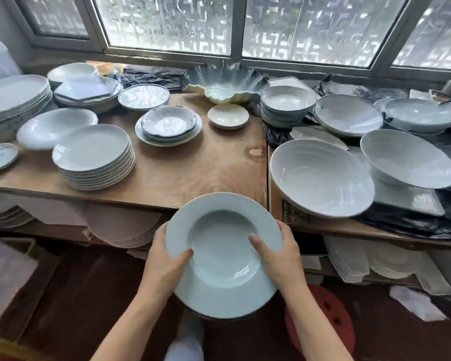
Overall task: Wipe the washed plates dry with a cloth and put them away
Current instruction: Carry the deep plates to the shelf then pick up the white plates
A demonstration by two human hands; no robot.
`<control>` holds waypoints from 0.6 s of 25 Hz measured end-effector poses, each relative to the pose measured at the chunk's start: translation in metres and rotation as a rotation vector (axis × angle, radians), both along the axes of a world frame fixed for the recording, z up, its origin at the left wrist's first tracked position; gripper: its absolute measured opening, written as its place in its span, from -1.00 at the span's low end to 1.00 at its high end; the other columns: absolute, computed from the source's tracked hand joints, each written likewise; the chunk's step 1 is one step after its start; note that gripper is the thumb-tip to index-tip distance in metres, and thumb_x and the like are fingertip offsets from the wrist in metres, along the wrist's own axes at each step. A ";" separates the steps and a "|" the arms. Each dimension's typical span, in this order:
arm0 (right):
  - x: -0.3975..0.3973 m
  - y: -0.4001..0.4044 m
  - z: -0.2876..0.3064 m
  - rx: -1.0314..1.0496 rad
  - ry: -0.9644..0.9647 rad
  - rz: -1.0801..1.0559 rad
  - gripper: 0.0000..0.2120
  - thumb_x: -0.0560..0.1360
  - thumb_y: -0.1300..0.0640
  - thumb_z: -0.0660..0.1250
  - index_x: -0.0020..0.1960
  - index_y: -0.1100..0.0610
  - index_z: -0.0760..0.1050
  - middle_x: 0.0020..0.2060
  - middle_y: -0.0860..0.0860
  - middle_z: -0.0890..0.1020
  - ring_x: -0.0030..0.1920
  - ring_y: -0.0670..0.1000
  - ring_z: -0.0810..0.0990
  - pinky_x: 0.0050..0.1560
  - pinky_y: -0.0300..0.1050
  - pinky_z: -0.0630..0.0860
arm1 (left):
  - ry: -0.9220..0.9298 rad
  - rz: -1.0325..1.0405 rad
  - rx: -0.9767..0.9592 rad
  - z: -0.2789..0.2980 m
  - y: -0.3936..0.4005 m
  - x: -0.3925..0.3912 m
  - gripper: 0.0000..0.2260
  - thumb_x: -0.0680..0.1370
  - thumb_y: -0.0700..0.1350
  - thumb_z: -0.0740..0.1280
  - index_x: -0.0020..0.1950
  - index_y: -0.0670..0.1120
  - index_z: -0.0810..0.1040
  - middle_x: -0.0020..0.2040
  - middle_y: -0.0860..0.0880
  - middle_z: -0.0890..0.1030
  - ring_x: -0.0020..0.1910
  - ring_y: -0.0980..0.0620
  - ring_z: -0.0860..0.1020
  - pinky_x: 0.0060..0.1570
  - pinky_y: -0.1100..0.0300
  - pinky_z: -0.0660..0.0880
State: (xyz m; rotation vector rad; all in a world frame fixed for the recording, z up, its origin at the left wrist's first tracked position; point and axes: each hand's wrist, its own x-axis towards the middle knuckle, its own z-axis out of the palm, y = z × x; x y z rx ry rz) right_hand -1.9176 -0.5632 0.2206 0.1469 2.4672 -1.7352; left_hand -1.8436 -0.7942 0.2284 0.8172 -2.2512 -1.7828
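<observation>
Where thumbs press, plate between hands

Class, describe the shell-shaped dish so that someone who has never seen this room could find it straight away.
Start at the long window and drop to the back edge of the wooden table just below its central post. There sits the cream, shell-shaped glossy dish, right behind a small stack of round cream saucers. Unlike the plain round white plates around it, its rim is wavy and scalloped.

Two bare forearms, no sleeves, rings or watch; left hand and right hand ungloved.
</observation>
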 end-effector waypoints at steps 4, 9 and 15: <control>-0.080 -0.037 -0.017 0.067 -0.037 -0.062 -0.40 0.45 0.03 0.57 0.40 -0.07 0.39 0.10 -0.14 0.57 0.07 -0.09 0.55 -0.08 -0.33 0.39 | -0.092 -0.029 -0.029 -0.016 -0.040 -0.098 -0.45 0.44 -0.17 0.46 0.30 0.22 0.35 0.12 0.24 0.52 0.13 0.08 0.54 0.15 -0.04 0.52; -0.167 -0.089 -0.036 0.098 -0.180 -0.191 -0.44 0.46 0.01 0.54 0.36 0.04 0.38 0.07 -0.09 0.57 0.05 -0.03 0.56 -0.02 -0.17 0.44 | -0.257 -0.049 -0.031 -0.035 -0.091 -0.207 -0.50 0.40 -0.07 0.49 0.26 0.03 0.35 0.03 0.12 0.55 -0.06 0.13 0.55 -0.24 0.13 0.50; -0.262 -0.117 -0.050 0.229 -0.224 -0.230 -0.51 0.45 0.02 0.54 0.30 0.10 0.46 0.09 0.06 0.55 0.03 0.07 0.57 -0.01 -0.12 0.49 | -0.334 -0.077 -0.027 -0.054 -0.111 -0.317 -0.50 0.38 -0.08 0.48 0.27 -0.01 0.38 0.07 0.04 0.54 -0.03 0.07 0.54 -0.17 0.08 0.50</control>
